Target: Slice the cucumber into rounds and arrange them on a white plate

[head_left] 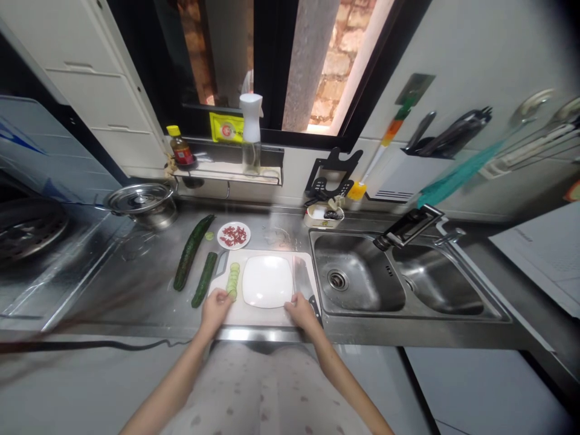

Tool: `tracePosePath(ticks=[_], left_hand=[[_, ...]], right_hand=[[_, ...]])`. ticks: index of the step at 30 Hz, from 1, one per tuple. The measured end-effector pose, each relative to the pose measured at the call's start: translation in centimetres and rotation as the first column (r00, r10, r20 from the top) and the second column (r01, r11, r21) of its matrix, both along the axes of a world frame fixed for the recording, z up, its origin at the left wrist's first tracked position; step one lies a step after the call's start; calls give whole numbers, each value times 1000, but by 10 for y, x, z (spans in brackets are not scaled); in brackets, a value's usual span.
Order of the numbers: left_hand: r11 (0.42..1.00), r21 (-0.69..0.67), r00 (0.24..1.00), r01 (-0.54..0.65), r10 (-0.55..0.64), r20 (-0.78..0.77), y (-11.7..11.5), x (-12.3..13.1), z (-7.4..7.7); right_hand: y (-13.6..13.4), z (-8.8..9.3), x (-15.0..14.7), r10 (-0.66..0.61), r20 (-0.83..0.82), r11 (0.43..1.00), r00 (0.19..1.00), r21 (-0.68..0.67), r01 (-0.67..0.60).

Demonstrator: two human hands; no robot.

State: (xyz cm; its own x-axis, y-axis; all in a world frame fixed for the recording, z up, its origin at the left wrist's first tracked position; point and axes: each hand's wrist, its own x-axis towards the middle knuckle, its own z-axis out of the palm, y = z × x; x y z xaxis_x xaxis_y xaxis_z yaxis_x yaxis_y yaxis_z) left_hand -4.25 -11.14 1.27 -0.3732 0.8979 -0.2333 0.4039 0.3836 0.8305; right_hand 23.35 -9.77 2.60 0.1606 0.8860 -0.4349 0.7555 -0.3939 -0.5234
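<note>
We note the right hand [301, 310] pinching the plate [267, 281] at its left, cucumber slices [233, 280] beside the left hand [215, 309], whose grip we cannot tell.

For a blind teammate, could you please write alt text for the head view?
Over a cutting board, a person's left hand is at a row of green slices, the right hand at a white square plate. A knife lies right of the plate; two cucumbers lie left of the board, a dish of red pieces behind it.
</note>
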Motion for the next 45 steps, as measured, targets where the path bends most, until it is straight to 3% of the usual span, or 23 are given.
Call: tracePosePath(ticks=[4, 8, 13, 18, 25, 30, 33, 36, 40, 45], left_hand=[[998, -7, 955, -58, 58, 292, 8, 7, 25], [999, 42, 896, -17, -3, 444, 18, 18, 55], [991, 127, 854, 32, -93, 511, 27, 33, 88], [966, 245, 850, 84, -198, 488, 31, 41, 109], [940, 321, 870, 116, -252, 424, 27, 48, 116], [964, 264, 898, 30, -142, 416, 22, 45, 110], [993, 48, 824, 112, -120, 553, 18, 44, 110], [964, -109, 691, 243, -93, 717, 13, 47, 114], [941, -115, 507, 319, -67, 859, 14, 50, 119], [958, -80, 468, 277, -62, 882, 21, 49, 124]], right_hand=[[7, 29, 8, 34, 79, 999, 996, 29, -36], [18, 62, 2, 88, -23, 972, 996, 219, -81], [27, 92, -31, 258, -316, 906, 913, 407, -116], [33, 106, -59, 367, -406, 837, 837, 536, -108], [34, 120, -72, 464, -396, 785, 793, 598, -161], [31, 123, -70, 448, -373, 762, 812, 634, -130], [29, 122, -67, 460, -343, 731, 819, 670, -129], [27, 121, -64, 494, -275, 668, 825, 728, -157], [23, 123, -62, 563, -165, 561, 810, 796, -228], [21, 126, -60, 623, -78, 483, 779, 821, -304]])
